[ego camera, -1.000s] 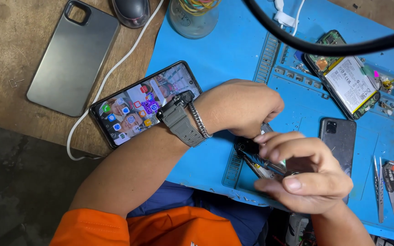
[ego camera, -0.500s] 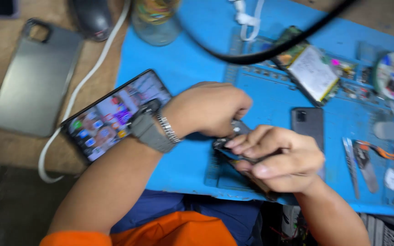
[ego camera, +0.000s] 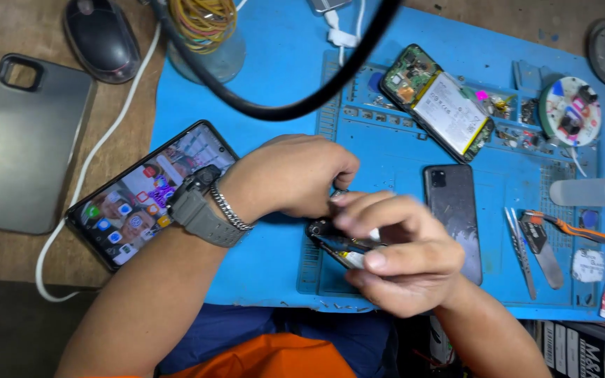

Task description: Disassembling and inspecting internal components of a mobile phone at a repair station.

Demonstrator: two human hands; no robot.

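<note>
Hands over blue mat (ego camera: 274,84), right hand (ego camera: 400,255) curled around opened phone (ego camera: 341,241), left hand (ego camera: 295,175) pinching its top edge.

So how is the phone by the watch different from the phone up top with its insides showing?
The lit phone by the left hand is whole, its screen glowing with icons. The opened phone has no cover, showing its battery and circuit board, and nothing on it is lit. Both lie flat and slanted on the blue mat.

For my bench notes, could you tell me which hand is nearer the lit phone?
Left. The left hand lies just right of the lit phone, its wrist over it; the right hand is farther right.
</note>
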